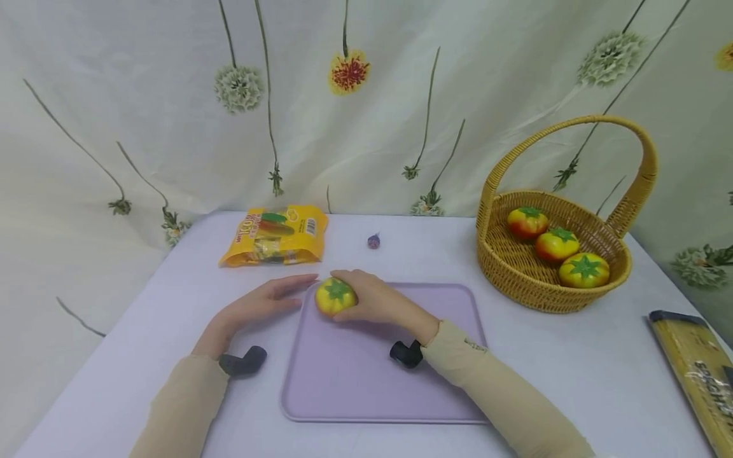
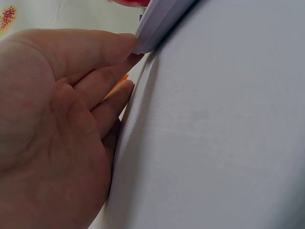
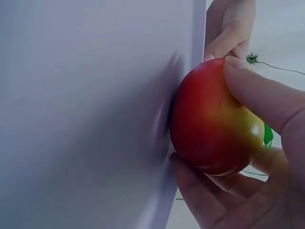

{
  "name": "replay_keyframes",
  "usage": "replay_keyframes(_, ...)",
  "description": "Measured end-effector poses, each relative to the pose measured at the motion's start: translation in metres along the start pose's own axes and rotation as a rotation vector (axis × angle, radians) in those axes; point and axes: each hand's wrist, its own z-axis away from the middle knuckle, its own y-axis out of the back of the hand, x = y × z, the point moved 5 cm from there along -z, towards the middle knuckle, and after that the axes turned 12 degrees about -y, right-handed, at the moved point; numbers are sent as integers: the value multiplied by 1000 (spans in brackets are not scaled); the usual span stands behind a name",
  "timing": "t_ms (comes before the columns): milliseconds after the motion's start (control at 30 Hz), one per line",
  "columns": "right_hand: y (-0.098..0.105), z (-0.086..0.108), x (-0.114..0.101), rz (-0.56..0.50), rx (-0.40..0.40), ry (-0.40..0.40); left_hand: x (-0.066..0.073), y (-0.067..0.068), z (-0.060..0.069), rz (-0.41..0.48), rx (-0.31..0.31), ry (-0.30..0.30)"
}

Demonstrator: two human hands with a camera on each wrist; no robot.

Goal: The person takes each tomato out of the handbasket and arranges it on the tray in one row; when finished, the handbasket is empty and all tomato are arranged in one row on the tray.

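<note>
A yellow-and-red tomato with a green star-shaped top is at the back left corner of the lilac tray. My right hand grips it, thumb on the near side and fingers round the far side. In the right wrist view, the tomato's red underside is against or very near the tray's surface. My left hand lies just left of that corner, its fingers extended and holding nothing. The left wrist view has its thumb tip at the tray's rim; whether it presses there, I cannot tell.
A wicker basket with a tall handle stands at the back right, holding three similar tomatoes. Behind the tray are a yellow snack bag and a small purple object. A yellowish-brown package lies at the right edge.
</note>
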Motion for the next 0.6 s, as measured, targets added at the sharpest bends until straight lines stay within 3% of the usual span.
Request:
replay_keyframes(333,-6,-10,-7,-17,8,-40,-2,1,0,0,3,-18)
replay_keyframes(600,-5,-8,-8,-2,11,-32,0,1,1,-9,17,3)
